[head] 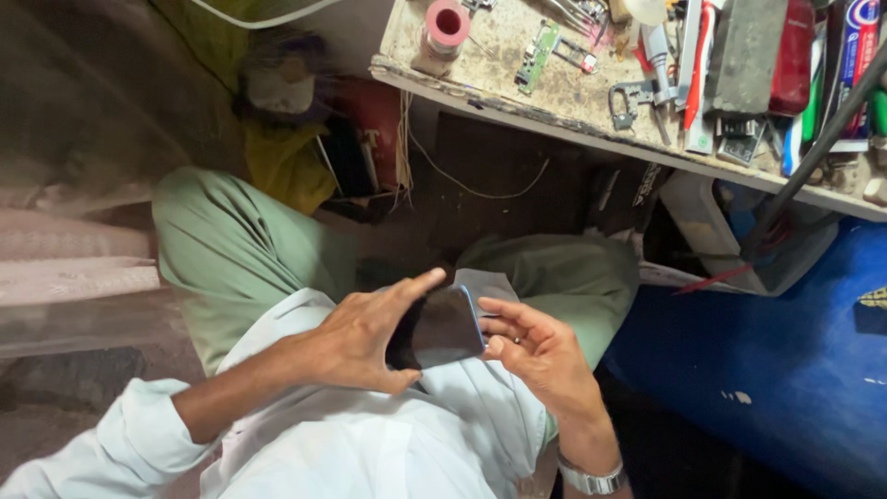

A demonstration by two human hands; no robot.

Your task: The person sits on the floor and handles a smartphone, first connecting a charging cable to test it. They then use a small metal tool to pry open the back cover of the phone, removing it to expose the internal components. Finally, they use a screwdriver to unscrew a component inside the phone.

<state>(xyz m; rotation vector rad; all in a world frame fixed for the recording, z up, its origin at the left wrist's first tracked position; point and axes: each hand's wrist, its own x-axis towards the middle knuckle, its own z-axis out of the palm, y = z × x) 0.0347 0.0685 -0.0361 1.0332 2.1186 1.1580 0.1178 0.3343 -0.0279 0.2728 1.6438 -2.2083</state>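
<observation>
Head view: your left hand [356, 342] wraps dark phone [436, 328] over lap, grip closed on edges. Your right hand [540, 356] half-open, fingertips touching phone's side. Risk: loose hold, phone slips toward floor.

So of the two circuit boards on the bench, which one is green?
The long narrow circuit board, lying nearer the pink tape roll. The smaller board beside it on the right looks silvery-grey, not green.

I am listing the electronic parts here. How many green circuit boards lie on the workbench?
1. A narrow green circuit board lies on the dirty wooden workbench, right of the pink tape roll. More may be hidden in the tool clutter at the right.
</observation>
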